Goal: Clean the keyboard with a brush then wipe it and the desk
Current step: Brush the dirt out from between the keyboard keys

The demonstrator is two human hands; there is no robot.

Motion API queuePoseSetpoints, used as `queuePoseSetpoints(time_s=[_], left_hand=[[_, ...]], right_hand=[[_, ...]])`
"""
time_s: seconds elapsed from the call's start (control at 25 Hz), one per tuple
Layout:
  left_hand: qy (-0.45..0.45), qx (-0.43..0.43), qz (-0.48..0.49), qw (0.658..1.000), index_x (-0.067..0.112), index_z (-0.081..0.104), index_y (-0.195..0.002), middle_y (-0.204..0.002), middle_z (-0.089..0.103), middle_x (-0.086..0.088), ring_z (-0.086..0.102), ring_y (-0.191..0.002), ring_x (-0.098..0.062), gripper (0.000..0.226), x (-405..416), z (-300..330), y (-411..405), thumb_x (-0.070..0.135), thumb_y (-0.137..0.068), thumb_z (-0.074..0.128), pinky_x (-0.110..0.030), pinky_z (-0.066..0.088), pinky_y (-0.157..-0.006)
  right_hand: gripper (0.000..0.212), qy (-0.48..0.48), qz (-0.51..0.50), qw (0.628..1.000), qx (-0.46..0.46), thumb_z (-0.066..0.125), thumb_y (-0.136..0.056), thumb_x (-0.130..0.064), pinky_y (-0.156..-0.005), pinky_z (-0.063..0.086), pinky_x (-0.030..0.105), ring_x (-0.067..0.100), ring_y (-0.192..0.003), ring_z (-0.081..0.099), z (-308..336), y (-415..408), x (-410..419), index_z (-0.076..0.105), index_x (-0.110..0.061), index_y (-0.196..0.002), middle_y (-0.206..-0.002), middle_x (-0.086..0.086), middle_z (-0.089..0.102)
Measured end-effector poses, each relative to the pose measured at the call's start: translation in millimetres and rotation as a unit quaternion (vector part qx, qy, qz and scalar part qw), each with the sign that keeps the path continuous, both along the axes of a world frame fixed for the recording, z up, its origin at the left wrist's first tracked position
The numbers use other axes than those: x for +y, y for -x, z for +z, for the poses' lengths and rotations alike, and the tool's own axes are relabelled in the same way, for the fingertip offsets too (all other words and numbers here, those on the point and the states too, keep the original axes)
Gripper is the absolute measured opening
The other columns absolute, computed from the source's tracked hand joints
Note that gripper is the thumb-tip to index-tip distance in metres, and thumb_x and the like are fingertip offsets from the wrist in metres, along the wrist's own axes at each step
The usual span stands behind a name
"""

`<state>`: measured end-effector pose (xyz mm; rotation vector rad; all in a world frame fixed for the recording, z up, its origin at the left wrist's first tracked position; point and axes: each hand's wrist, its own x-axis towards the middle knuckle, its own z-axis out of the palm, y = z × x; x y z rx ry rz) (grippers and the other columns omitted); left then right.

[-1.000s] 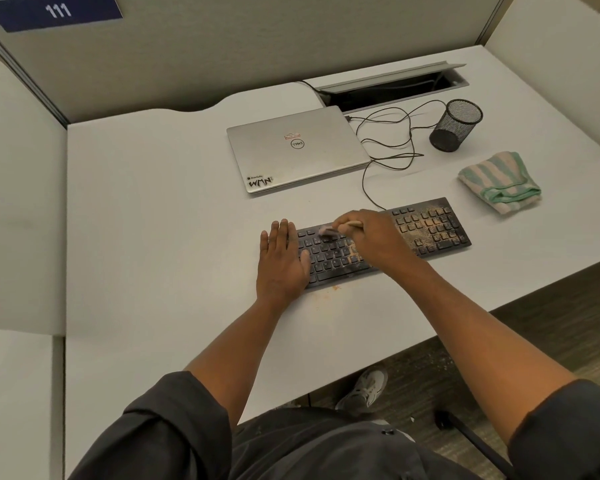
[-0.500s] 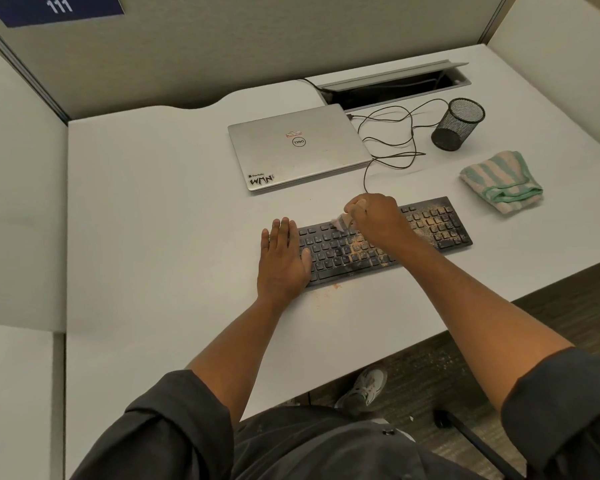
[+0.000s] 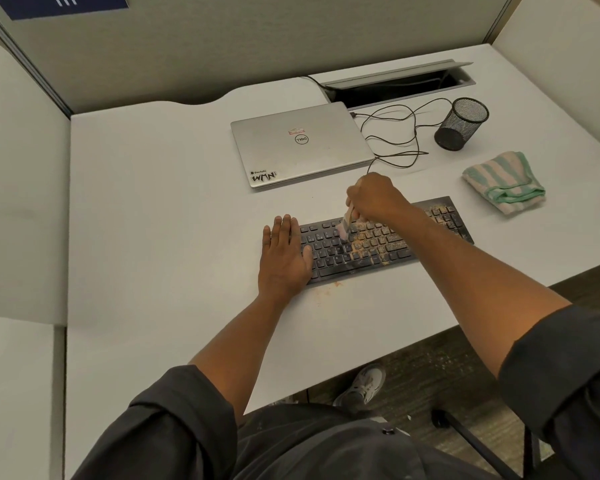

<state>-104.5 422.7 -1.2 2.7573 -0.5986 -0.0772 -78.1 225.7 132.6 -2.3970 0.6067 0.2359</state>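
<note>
On the white desk [image 3: 160, 209] we saw a silver Dell laptop [image 3: 300, 148], closed, with a "WMN" sticker, and a dusty black keyboard [image 3: 378, 245] before it. Our left hand [image 3: 284, 258] pressed flat, fingers straight, on the keyboard's left end; our right hand [image 3: 378, 199] gripped a small brush [image 3: 345, 226] on the keys. A partition sign [image 3: 65, 3] read "111"
</note>
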Motion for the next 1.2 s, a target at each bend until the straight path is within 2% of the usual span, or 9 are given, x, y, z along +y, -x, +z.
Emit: queuePoseSetpoints(time_s=[0.16,0.32,0.44,0.68,0.84,0.92,1.0,1.12,1.2], left_hand=[[-0.004,-0.001,0.0,1.0,0.003,0.018,-0.16,-0.167,0.018,-0.016,0.009,-0.156,-0.029,0.079,2.5,-0.9,1.3,0.047,-0.095,0.009,-0.043,-0.004,-0.127],[-0.005,0.0,0.004,1.0,0.004,0.016,-0.161,-0.168,0.016,-0.015,0.006,-0.157,-0.028,0.079,1.0,2.1,-5.9,0.046,-0.095,0.008,-0.042,-0.006,-0.127],[0.005,-0.002,0.004,1.0,0.004,0.016,-0.161,-0.168,0.016,-0.015,0.007,-0.157,-0.028,0.079,-2.5,6.8,-11.9,0.046,-0.095,0.008,-0.043,-0.005,-0.127],[0.013,-0.011,-0.007,1.0,0.003,0.02,-0.16,-0.167,0.021,-0.016,0.011,-0.156,-0.029,0.075,2.6,-2.4,4.2,0.044,-0.097,0.014,-0.042,-0.004,-0.127],[0.018,-0.023,-0.005,1.0,0.004,0.021,-0.16,-0.167,0.021,-0.015,0.011,-0.156,-0.029,0.074,1.8,-2.9,2.3,0.044,-0.098,0.015,-0.041,-0.006,-0.126],[0.019,-0.028,-0.004,0.999,0.004,0.023,-0.16,-0.166,0.023,-0.015,0.012,-0.156,-0.029,0.073,1.6,-4.4,1.7,0.044,-0.099,0.016,-0.042,-0.004,-0.127],[0.022,-0.032,0.002,0.999,0.005,0.024,-0.159,-0.166,0.024,-0.015,0.013,-0.156,-0.029,0.072,0.1,-6.2,0.4,0.044,-0.099,0.018,-0.042,-0.002,-0.127],[0.016,-0.026,0.006,1.0,0.006,0.022,-0.16,-0.167,0.022,-0.014,0.011,-0.156,-0.027,0.073,-0.7,-7.6,-1.1,0.044,-0.098,0.019,-0.04,-0.005,-0.127],[0.016,-0.03,0.006,0.999,0.005,0.024,-0.159,-0.166,0.025,-0.014,0.013,-0.156,-0.028,0.073,-1.0,-8.7,-1.5,0.044,-0.098,0.02,-0.041,-0.002,-0.128]], right_hand=[[0.031,0.027,0.018,0.999,-0.012,0.044,-0.096,-0.015,-0.077,0.056,0.041,0.031,-0.081,0.068,2.9,-6.2,6.1,0.069,0.005,-0.098,-0.091,0.019,0.072],[0.026,0.037,0.031,0.999,0.009,0.047,-0.092,-0.017,-0.074,0.056,0.038,0.031,-0.079,0.068,5.2,-13.1,10.9,0.065,0.002,-0.09,-0.086,0.017,0.07],[0.025,0.058,0.044,0.997,-0.016,0.05,-0.092,-0.017,-0.075,0.058,0.038,0.029,-0.078,0.069,13.2,-10.2,10.4,0.066,0.001,-0.087,-0.081,0.015,0.071],[0.024,0.028,0.081,0.996,0.022,0.054,-0.099,-0.02,-0.068,0.056,0.031,0.024,-0.076,0.07,-11.1,43.7,7.9,0.069,-0.002,-0.092,-0.081,0.012,0.072],[0.018,-0.013,0.049,0.997,-0.055,0.054,-0.097,-0.023,-0.067,0.055,0.028,0.015,-0.073,0.069,-5.7,46.2,6.2,0.068,-0.015,-0.089,-0.078,0.0,0.073],[0.016,-0.039,0.065,0.996,-0.055,0.052,-0.096,-0.024,-0.067,0.054,0.031,0.016,-0.073,0.069,-11.4,55.1,9.3,0.065,-0.019,-0.087,-0.077,-0.001,0.072],[0.017,-0.028,0.078,0.995,-0.061,0.05,-0.096,-0.022,-0.06,0.051,0.031,0.019,-0.07,0.067,-19.4,63.5,8.6,0.061,-0.019,-0.082,-0.072,-0.001,0.069],[0.021,-0.001,0.058,0.994,-0.089,0.048,-0.097,-0.019,-0.047,0.037,0.013,0.006,-0.061,0.06,-19.5,64.2,1.8,0.059,-0.015,-0.081,-0.066,-0.008,0.062],[0.021,-0.026,0.043,0.994,-0.097,0.049,-0.098,-0.018,-0.044,0.038,0.012,0.008,-0.06,0.062,-17.6,60.1,-3.0,0.062,-0.015,-0.082,-0.068,-0.008,0.065]])
